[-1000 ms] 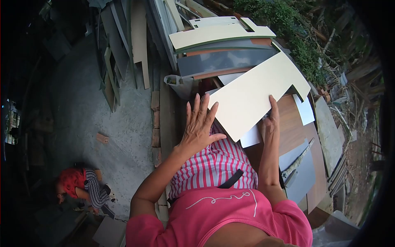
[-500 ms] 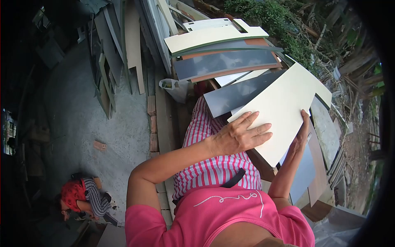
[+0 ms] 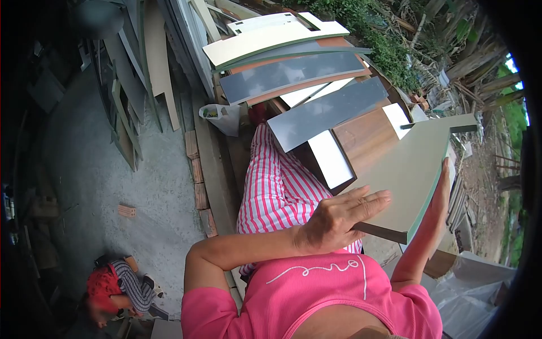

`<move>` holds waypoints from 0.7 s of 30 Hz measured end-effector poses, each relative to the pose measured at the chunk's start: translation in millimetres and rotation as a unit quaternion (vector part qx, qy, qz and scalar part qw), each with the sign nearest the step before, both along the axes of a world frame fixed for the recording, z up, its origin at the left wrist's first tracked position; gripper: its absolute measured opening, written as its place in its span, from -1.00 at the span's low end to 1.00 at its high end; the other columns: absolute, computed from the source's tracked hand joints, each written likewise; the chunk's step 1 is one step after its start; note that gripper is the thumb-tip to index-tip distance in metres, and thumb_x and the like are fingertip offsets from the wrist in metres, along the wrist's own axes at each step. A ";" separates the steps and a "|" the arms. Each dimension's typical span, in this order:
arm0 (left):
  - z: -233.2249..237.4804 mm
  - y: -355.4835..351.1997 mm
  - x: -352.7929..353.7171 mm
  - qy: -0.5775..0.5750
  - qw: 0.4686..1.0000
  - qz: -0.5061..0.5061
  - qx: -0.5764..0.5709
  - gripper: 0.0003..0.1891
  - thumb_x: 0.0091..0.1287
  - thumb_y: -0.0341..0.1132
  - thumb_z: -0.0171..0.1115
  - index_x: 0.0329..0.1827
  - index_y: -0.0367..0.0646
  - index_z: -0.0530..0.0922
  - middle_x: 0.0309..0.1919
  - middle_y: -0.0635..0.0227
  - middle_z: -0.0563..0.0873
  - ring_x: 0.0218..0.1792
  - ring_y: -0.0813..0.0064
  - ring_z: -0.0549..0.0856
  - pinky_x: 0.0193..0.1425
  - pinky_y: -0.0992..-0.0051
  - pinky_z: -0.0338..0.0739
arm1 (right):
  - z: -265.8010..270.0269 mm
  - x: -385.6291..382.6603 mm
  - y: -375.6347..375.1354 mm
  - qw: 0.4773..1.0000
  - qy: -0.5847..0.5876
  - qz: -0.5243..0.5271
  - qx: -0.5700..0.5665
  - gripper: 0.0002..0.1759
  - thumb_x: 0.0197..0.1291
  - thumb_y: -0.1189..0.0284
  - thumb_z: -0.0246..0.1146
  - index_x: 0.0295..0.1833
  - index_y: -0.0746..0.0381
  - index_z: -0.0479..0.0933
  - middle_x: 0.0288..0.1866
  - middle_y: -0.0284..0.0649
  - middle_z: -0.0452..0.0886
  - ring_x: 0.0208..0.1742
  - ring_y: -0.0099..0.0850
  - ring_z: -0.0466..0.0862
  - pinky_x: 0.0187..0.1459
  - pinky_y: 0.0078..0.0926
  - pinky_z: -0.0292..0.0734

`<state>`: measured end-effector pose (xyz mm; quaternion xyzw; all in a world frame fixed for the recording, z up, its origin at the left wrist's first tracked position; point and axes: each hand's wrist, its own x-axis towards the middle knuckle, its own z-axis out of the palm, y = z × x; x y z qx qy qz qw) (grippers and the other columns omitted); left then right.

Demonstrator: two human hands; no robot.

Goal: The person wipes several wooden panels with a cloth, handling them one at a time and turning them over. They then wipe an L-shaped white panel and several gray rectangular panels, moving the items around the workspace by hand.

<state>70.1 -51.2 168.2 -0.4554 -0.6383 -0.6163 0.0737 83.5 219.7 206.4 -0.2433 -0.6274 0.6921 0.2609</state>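
Note:
A cream board (image 3: pixel 403 175) with a cut-out near its far right end is tilted in front of my body, its green edge showing on the right. My left hand (image 3: pixel 344 217) holds its near left corner, fingers over the top face. Along the right edge, my right hand (image 3: pixel 441 189) supports the board, its fingers partly hidden behind it. Beneath and beyond lie a brown wood-grain board (image 3: pixel 364 141), a white board (image 3: pixel 330 159) and a dark glossy panel (image 3: pixel 327 113).
Stacked panels (image 3: pixel 293 76) lie farther ahead. Tall boards (image 3: pixel 158 68) lean at the left. A white bag (image 3: pixel 223 118) stands by a row of bricks (image 3: pixel 196 169). Another person (image 3: pixel 121 288) crouches at the lower left. Clear plastic sheeting (image 3: pixel 471 294) lies at the lower right.
The cream board has moved right and tilted, uncovering the brown and white boards beneath. Both hands moved with it, rightward and slightly toward my body. The view has shifted.

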 end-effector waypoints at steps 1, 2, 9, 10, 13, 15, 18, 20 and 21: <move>-3.1 0.1 0.1 -0.032 0.999 -0.001 0.023 -0.37 -0.04 -0.58 0.34 0.21 -0.24 0.46 0.16 0.15 0.56 0.17 0.16 0.56 0.31 0.24 0.44 | -1.1 -0.6 1.9 1.000 -0.026 0.007 0.009 -0.35 0.33 -0.03 0.03 0.22 0.34 0.35 -0.07 -0.20 0.55 -0.18 -0.52 0.59 -0.23 -0.62 0.48; -6.1 -0.1 -0.5 -0.064 0.997 -0.002 0.046 -0.36 -0.03 -0.59 0.34 0.23 -0.24 0.44 0.16 0.12 0.56 0.19 0.14 0.54 0.33 0.24 0.42 | -2.0 -3.3 2.7 0.998 -0.051 0.015 0.018 -0.34 0.33 -0.04 0.03 0.21 0.34 0.36 -0.16 -0.24 0.57 -0.28 -0.57 0.59 -0.35 -0.66 0.46; -21.6 -15.5 -14.8 -0.213 0.968 0.083 0.101 -0.60 0.28 -0.35 0.27 0.16 -0.24 0.48 -0.11 0.15 0.69 -0.17 0.46 0.71 -0.19 0.53 0.65 | -3.2 -47.4 -41.4 0.982 -0.058 0.119 0.136 -0.28 0.35 -0.07 -0.04 0.40 0.24 0.22 -0.38 -0.32 0.45 -0.47 -0.65 0.44 -0.50 -0.68 0.37; -25.1 -22.9 -15.9 -0.247 0.961 0.106 0.071 -0.64 0.32 -0.29 0.24 0.12 -0.27 0.50 -0.21 0.21 0.71 -0.23 0.53 0.71 -0.24 0.57 0.62 | -6.8 -53.9 -45.3 0.975 -0.060 0.134 0.166 -0.26 0.34 -0.08 -0.04 0.42 0.23 0.20 -0.37 -0.32 0.45 -0.47 -0.65 0.43 -0.50 -0.69 0.36; -37.2 -27.9 -19.6 -0.317 0.921 0.178 0.137 -0.67 0.39 -0.17 0.15 -0.03 -0.30 0.53 -0.32 0.27 0.70 -0.29 0.59 0.67 -0.24 0.59 0.56 | -36.9 -70.3 -19.3 0.976 -0.082 0.126 0.157 -0.30 0.33 -0.08 0.00 0.33 0.26 0.32 -0.34 -0.30 0.48 -0.47 -0.65 0.43 -0.50 -0.70 0.36; -56.1 -30.3 -22.5 -0.310 0.913 0.227 0.136 -0.65 0.39 -0.14 0.14 -0.05 -0.31 0.51 -0.33 0.24 0.69 -0.30 0.56 0.66 -0.26 0.55 0.54 | -77.6 -73.9 19.1 0.988 -0.100 0.104 0.055 -0.35 0.31 -0.06 0.05 0.23 0.28 0.40 -0.31 -0.26 0.52 -0.47 -0.62 0.45 -0.52 -0.69 0.36; -63.9 -33.3 -25.8 -0.355 0.887 0.271 0.121 -0.52 0.40 -0.06 0.09 0.00 -0.44 0.46 -0.24 0.25 0.63 -0.21 0.58 0.57 -0.12 0.53 0.46 | -111.8 -54.5 29.6 0.968 -0.178 0.140 -0.106 -0.36 0.31 -0.05 0.05 0.21 0.28 0.40 -0.26 -0.24 0.55 -0.44 -0.60 0.48 -0.54 -0.66 0.38; -83.8 -34.8 -33.7 -0.367 0.877 0.269 0.157 -0.54 0.41 -0.09 0.08 0.01 -0.43 0.46 -0.21 0.25 0.62 -0.19 0.59 0.57 -0.11 0.54 0.46 | -120.1 -44.6 0.5 0.941 -0.249 0.182 -0.141 -0.36 0.30 -0.06 0.07 0.22 0.27 0.39 -0.27 -0.28 0.57 -0.45 -0.60 0.50 -0.59 -0.71 0.40; -99.1 -38.8 -38.2 -0.360 0.880 0.277 0.137 -0.56 0.43 -0.12 0.06 0.04 -0.43 0.45 -0.18 0.23 0.62 -0.17 0.59 0.58 -0.08 0.55 0.47 | -125.9 -42.8 -11.8 0.932 -0.246 0.213 -0.161 -0.35 0.30 -0.07 0.07 0.22 0.27 0.39 -0.27 -0.28 0.57 -0.45 -0.59 0.51 -0.59 -0.71 0.40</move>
